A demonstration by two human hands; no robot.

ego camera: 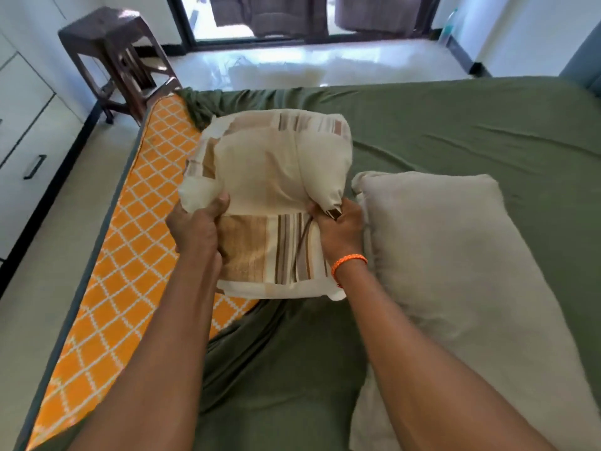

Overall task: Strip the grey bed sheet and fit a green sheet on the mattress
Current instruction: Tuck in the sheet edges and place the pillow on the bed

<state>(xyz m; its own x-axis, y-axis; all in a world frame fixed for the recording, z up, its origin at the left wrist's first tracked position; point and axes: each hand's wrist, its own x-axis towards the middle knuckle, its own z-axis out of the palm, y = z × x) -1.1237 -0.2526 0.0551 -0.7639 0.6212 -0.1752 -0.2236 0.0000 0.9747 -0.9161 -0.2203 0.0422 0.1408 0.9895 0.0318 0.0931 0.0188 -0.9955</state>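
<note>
A green sheet covers most of the mattress, wrinkled and bunched at the far left corner. Along the left side the orange mattress with its white diamond pattern lies bare. A cream pillow with brown striped patches is held above the bed's left half. My left hand grips its left edge. My right hand, with an orange band at the wrist, grips its right side. No grey sheet is in view.
A plain beige pillow lies on the green sheet to the right. A dark brown stool stands on the floor past the bed's far left corner. White drawers line the left wall. A glass door is at the back.
</note>
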